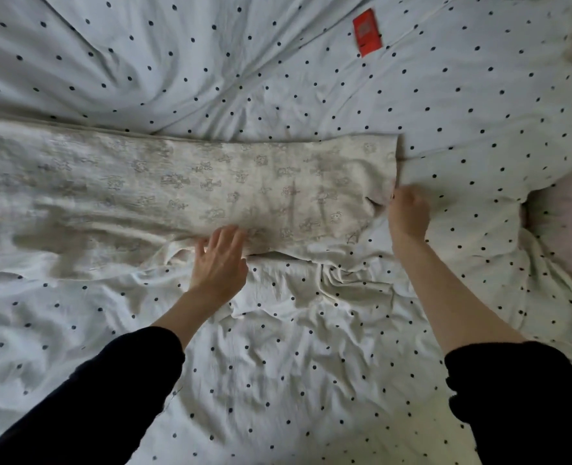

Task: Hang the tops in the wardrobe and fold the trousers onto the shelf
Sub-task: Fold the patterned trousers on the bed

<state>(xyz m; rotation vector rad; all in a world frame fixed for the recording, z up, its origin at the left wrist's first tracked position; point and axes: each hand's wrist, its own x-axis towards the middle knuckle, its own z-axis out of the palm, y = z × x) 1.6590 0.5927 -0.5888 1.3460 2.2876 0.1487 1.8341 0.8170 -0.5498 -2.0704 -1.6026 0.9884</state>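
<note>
The trousers (184, 186) lie stretched out flat across the bed, and their left end runs out of frame, so no idea how long they are. The faint print is too blurry to make out. Left hand (219, 263) rests flat on their near edge, fingers spread and straight. Right hand (409, 213) pinches the right-hand end. Underneath is a crumpled white duvet (278, 364) with dark dots, and a red card (367, 32) lies on it further back.
</note>
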